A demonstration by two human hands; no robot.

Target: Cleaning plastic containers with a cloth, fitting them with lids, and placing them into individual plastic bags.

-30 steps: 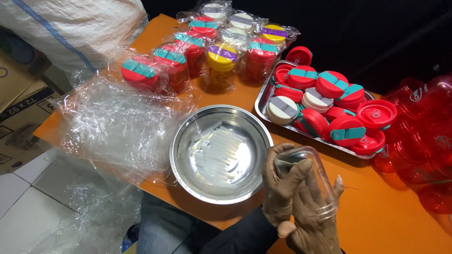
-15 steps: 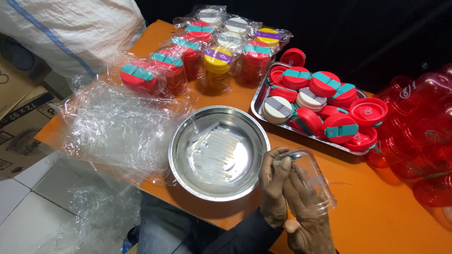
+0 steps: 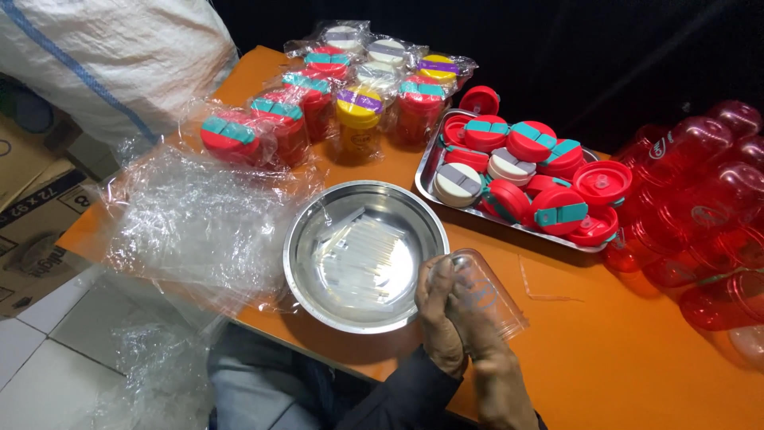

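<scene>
Orange table (image 3: pixel 637 374) fills centre and right of the frame, running diagonally from upper left to lower right; surface smooth, evenly lit from above, soft shadows. Black backdrop (image 3: pixel 557 48) spans the top of the frame behind the table's far edge; no detail visible in it. Upper left: large white woven sack (image 3: pixel 103 56) with a blue stripe. Left edge: brown cardboard boxes (image 3: pixel 36 207) stacked beside the table. Lower left: floor (image 3: pixel 40 358) of pale square tiles with dark grout lines. No window in view; light source itself not seen.
</scene>
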